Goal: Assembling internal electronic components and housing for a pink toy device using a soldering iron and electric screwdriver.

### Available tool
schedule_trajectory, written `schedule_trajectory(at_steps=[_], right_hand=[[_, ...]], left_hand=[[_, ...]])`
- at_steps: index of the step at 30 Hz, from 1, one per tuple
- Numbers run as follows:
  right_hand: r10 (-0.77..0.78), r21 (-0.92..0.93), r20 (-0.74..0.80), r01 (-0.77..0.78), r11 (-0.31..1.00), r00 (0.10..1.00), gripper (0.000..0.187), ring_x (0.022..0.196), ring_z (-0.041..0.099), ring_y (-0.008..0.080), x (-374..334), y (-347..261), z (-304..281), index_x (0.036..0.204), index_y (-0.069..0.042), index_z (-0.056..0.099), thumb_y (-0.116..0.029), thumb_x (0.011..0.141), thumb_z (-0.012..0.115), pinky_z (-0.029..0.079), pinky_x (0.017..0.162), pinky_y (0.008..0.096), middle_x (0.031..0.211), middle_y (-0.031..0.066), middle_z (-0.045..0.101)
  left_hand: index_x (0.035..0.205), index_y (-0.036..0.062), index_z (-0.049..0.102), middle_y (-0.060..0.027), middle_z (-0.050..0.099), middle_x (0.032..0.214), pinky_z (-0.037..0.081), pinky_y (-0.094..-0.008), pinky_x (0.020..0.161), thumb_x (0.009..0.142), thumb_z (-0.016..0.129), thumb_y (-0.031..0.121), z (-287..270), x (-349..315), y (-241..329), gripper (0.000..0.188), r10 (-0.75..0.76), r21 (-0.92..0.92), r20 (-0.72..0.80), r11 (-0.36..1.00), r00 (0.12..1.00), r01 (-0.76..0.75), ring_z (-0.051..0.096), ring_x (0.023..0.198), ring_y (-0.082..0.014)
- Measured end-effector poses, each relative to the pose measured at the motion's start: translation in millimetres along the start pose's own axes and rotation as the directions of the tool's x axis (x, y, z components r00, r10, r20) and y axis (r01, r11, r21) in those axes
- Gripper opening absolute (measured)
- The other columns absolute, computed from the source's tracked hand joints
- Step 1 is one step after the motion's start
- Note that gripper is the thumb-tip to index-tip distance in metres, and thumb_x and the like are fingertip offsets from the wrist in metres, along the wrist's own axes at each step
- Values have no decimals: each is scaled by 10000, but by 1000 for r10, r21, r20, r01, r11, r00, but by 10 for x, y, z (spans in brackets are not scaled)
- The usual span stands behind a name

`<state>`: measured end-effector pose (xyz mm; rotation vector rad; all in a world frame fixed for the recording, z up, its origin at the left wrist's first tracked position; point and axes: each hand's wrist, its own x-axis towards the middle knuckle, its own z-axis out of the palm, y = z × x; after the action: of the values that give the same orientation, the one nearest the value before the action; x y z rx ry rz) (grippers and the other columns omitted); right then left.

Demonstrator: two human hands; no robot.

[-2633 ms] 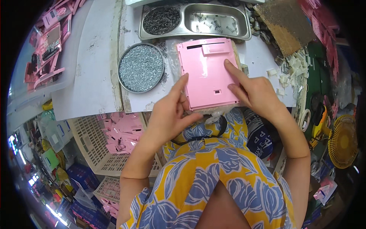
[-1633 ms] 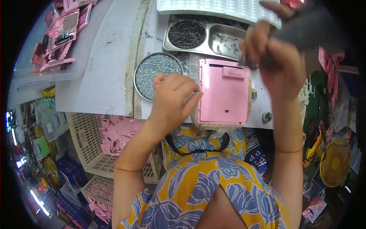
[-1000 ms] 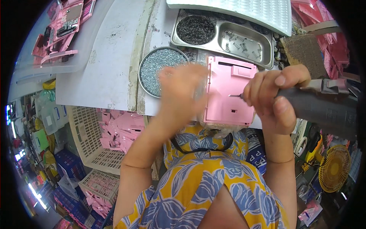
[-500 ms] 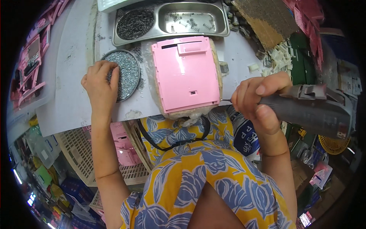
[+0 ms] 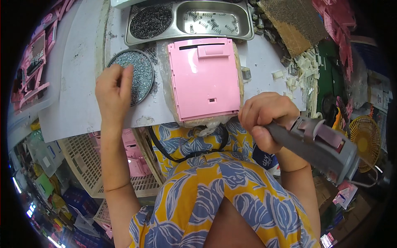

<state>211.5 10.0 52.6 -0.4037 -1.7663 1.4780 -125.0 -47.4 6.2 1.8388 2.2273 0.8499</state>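
Note:
A pink plastic panel (image 5: 204,84) lies on a padded, plastic-wrapped block (image 5: 198,122) at the table's near edge. My right hand (image 5: 269,118) grips a grey electric screwdriver (image 5: 316,146) just right of the panel's near right corner. Its rear end slants down to the right, and its bit is hidden behind my fingers. Left of the panel, a round dish (image 5: 142,74) holds many small silvery screws. Over that dish's left side, my left hand (image 5: 113,91) has its fingers curled in and thumb against them. Whatever it may pinch is hidden.
Behind the panel stands a metal tray (image 5: 175,31) with black springs in two compartments. White plastic pieces (image 5: 304,68) and brown cardboard (image 5: 289,25) are heaped at the right. A clear bin (image 5: 35,107) of pink parts stands left; a beige basket (image 5: 87,165) sits below the table.
The screwdriver has swung, its rear end dropping toward me, as my right hand moved left and nearer. My left hand's fingers have curled in more over the screw dish.

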Motion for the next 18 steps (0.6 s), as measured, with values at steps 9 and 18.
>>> schedule_trajectory(at_steps=[9,18], right_hand=[[-1,349,-99,36,936,995,360,470,479,104,361,-369,-63,1133,-141,505,-296,910,741,453,482,265,579,-38,497],[0,405,-165,68,912,986,298,429,476,99,437,-423,207,1051,-159,493,-291,926,730,440,433,252,560,-30,500]], left_hand=[[895,102,673,-25,664,862,385,-356,794,761,788,40,263,-344,1226,187,435,-466,67,809,898,-358,616,818,-207],[877,113,674,9,670,798,371,-369,787,750,793,58,428,-423,1316,183,362,-611,-27,732,932,-302,607,721,-181]])
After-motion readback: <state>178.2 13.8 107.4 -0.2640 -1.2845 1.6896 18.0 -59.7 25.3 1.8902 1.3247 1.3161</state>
